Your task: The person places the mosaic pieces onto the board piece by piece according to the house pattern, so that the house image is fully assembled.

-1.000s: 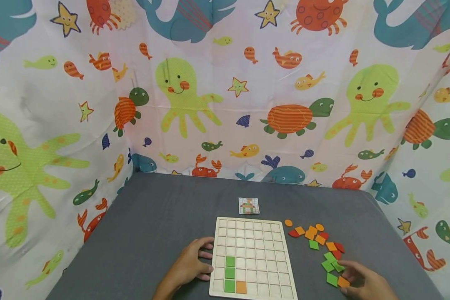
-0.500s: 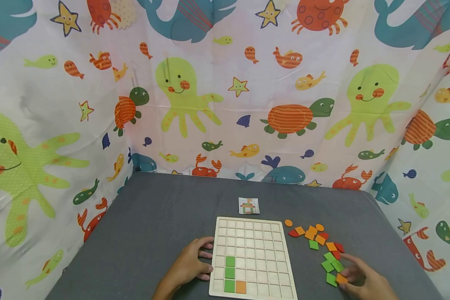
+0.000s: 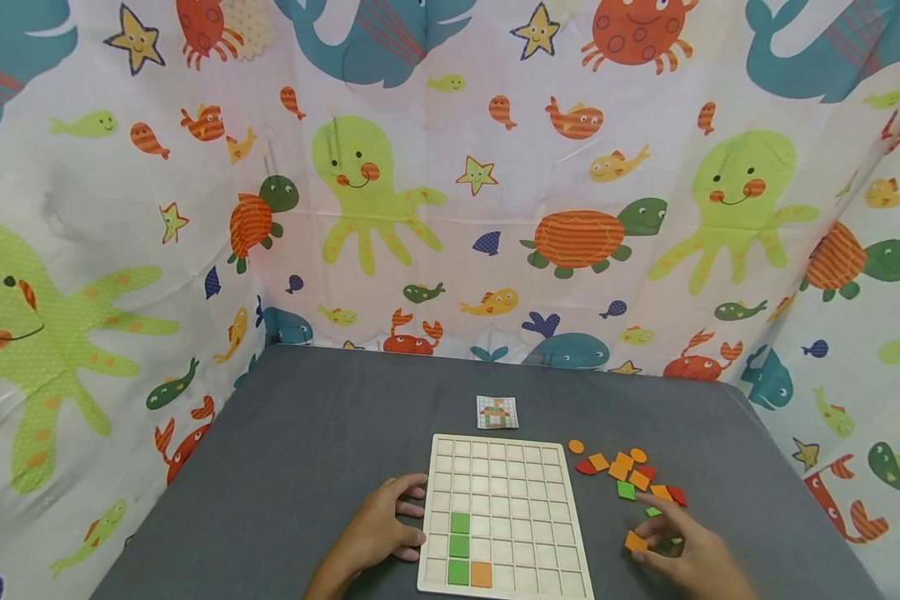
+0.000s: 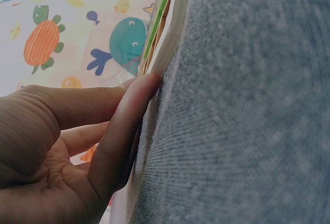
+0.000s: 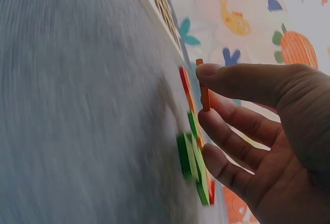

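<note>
Orange tile point(image 3: 635, 542) in pinched right grip point(image 3: 686, 547), left grip point(image 3: 384, 520) loose against gridded board point(image 3: 520, 505).

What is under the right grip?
Beneath the right grip, which pinches an orange tile, green tiles show in the right wrist view. The head view shows only bits of green there; whatever else the grip covers is hidden.

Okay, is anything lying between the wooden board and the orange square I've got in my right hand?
Nothing: the head view shows just bare grey tabletop between the wooden board and the orange square in your right hand.
</note>
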`<state>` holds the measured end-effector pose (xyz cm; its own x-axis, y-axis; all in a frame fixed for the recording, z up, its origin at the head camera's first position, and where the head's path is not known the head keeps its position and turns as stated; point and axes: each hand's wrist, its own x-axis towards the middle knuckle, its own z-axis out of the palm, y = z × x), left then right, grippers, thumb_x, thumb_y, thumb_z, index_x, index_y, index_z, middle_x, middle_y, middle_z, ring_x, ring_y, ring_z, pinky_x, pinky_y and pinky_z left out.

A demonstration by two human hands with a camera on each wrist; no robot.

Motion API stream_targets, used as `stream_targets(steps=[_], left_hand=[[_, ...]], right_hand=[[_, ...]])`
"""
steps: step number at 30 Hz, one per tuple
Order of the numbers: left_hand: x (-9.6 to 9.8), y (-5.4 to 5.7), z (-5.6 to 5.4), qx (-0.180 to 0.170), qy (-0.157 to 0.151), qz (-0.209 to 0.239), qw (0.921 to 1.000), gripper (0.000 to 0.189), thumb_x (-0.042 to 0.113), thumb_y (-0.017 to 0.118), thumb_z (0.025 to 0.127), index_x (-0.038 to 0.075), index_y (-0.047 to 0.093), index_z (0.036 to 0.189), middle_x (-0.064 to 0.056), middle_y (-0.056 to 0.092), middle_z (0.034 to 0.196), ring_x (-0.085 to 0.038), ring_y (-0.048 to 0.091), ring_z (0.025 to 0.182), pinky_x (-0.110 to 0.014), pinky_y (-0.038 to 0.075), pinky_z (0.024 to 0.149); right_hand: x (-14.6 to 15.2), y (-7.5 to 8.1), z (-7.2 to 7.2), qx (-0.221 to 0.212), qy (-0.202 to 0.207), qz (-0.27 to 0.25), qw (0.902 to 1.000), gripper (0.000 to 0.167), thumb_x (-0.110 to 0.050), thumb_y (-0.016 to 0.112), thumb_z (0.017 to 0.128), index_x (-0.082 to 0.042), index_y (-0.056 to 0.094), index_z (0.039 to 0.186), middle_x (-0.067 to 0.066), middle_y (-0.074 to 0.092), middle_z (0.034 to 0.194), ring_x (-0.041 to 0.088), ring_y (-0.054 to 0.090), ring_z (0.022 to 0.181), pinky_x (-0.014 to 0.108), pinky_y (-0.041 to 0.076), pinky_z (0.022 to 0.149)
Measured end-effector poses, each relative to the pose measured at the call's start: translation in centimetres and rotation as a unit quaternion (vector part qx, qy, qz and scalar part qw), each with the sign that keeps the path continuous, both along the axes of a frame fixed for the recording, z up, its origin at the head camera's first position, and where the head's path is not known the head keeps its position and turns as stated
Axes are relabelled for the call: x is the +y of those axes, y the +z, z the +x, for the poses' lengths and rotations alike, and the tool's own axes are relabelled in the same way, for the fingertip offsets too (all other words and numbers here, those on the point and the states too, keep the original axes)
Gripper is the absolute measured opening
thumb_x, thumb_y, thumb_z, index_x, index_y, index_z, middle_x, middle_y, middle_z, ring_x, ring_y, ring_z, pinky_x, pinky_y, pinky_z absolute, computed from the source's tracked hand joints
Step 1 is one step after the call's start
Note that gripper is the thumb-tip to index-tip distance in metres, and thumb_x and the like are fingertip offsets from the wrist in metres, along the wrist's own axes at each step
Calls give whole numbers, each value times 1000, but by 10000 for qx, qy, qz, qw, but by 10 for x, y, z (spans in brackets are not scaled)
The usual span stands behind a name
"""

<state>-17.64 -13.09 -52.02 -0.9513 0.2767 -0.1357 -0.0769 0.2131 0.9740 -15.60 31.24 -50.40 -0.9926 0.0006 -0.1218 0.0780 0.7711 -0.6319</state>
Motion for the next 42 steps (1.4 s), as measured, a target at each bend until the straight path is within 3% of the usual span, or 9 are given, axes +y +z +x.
stream_targets(steps=[5, 9, 13, 20, 26, 33, 42], left_hand=[[0, -1, -1, -1, 7, 2, 10000, 84, -21, 79, 74, -1, 53, 151, -19, 57, 135, -29, 64, 111, -43, 68, 60], [0, -2, -1, -17, 13, 13, 10000, 84, -22, 79, 73, -1, 53, 151, -19, 57, 135, -30, 64, 111, -43, 68, 60], [0, -1, -1, -12, 12, 0, 10000, 84, -22, 79, 73, -1, 52, 151, -19, 57, 136, -30, 64, 111, -43, 68, 60], [1, -1, -1, -4, -10, 14, 10000, 83, -21, 78, 74, -1, 53, 150, -18, 57, 136, -30, 64, 111, -43, 67, 60], [0, -2, -1, -13, 20, 11, 10000, 84, -22, 78, 73, -1, 53, 150, -18, 57, 135, -29, 64, 110, -43, 67, 59], [1, -1, -1, 5, 29, 40, 10000, 84, -22, 78, 73, -1, 53, 150, -19, 57, 134, -29, 64, 110, -42, 67, 59], [1, 0, -1, -12, 18, 112, 9999, 86, -24, 78, 72, -3, 52, 151, -20, 57, 135, -30, 64, 110, -44, 67, 59]], right_hand=[[-22, 2, -2, 50, 208, -279, 9994, 78, -23, 94, 80, -3, 57, 146, -3, 73, 96, 10, 63, 81, 21, 56, 67], [-34, 2, -4, 121, 629, -628, 9960, 78, -24, 93, 81, -1, 57, 147, -2, 73, 95, 8, 64, 80, 20, 59, 69], [-45, 0, -6, 266, 1209, -896, 9883, 77, -24, 91, 84, 3, 55, 147, 0, 73, 98, 5, 65, 82, 22, 61, 68], [-65, -3, -6, 687, 1797, -1167, 9743, 69, -22, 88, 87, 2, 57, 144, -1, 72, 99, 2, 63, 82, 22, 57, 62], [-79, -4, -9, 1172, 2282, -1192, 9591, 65, -24, 87, 88, 1, 60, 142, -3, 73, 98, 6, 66, 83, 22, 54, 57], [-93, 4, -11, 747, 2470, -1348, 9567, 66, -24, 88, 88, 0, 59, 143, -2, 73, 100, 9, 66, 86, 23, 55, 60], [-112, -2, -12, 271, 2731, -1437, 9508, 62, -19, 86, 90, -2, 60, 143, -5, 70, 100, 4, 63, 86, 21, 58, 68]])
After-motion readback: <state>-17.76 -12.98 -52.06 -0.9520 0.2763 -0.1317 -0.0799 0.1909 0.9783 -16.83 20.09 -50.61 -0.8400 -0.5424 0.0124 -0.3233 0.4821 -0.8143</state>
